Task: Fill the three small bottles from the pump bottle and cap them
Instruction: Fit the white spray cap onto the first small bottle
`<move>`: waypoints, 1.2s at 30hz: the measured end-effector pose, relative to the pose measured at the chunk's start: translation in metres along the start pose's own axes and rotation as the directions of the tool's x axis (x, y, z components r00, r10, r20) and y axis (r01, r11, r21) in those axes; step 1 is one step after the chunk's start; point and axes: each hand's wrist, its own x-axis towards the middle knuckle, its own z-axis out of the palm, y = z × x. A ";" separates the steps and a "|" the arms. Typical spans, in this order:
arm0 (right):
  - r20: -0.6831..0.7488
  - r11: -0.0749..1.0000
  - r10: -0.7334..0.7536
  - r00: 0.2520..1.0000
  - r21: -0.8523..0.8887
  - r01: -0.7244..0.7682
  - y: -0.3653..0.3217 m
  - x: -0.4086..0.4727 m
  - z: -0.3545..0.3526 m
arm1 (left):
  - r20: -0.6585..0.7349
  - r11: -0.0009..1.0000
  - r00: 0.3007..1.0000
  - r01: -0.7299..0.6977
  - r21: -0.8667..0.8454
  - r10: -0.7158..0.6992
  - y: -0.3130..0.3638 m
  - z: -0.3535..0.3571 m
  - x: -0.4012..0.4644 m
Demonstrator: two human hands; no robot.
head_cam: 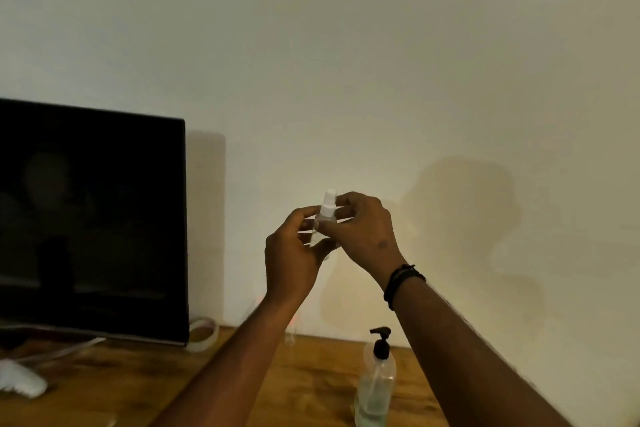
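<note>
Two hands on one small bottle (320,225): your left hand (294,253) grips its body, right hand (363,229) pinches the white cap (328,206).
Pump bottle (375,381) stands below your right wrist; monitor (90,222) left of your hands.

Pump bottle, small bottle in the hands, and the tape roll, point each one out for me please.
pump bottle (375,381), head view, on its clear body
small bottle (327,209), head view, on its white cap
tape roll (205,333), head view, on its outer band

Home office desk, dark monitor (91,222), wooden table (304,388), plain wall (346,62)
</note>
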 end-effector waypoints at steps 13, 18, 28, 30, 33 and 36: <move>0.052 0.952 0.305 0.951 -0.005 -0.305 0.189 -0.055 0.125 | 0.097 0.951 0.946 0.309 0.024 -0.310 -0.184 0.041 -0.085; 0.005 0.923 0.384 0.923 -0.039 -0.384 0.250 -0.077 0.168 | 0.148 0.899 0.887 0.433 0.069 -0.438 -0.246 0.058 -0.118; -0.126 0.842 0.535 0.835 0.006 -0.539 0.335 -0.070 0.222 | 0.229 0.790 0.762 0.609 0.062 -0.605 -0.329 0.092 -0.133; -0.154 0.828 0.554 0.818 0.002 -0.561 0.347 -0.062 0.227 | 0.250 0.795 0.762 0.603 0.062 -0.597 -0.342 0.100 -0.130; -0.187 0.817 0.567 0.802 0.003 -0.577 0.362 -0.050 0.235 | 0.292 0.796 0.751 0.601 0.070 -0.592 -0.359 0.108 -0.120; -0.202 0.813 0.572 0.795 0.016 -0.582 0.370 -0.043 0.240 | 0.399 0.782 0.701 0.619 0.073 -0.592 -0.369 0.109 -0.117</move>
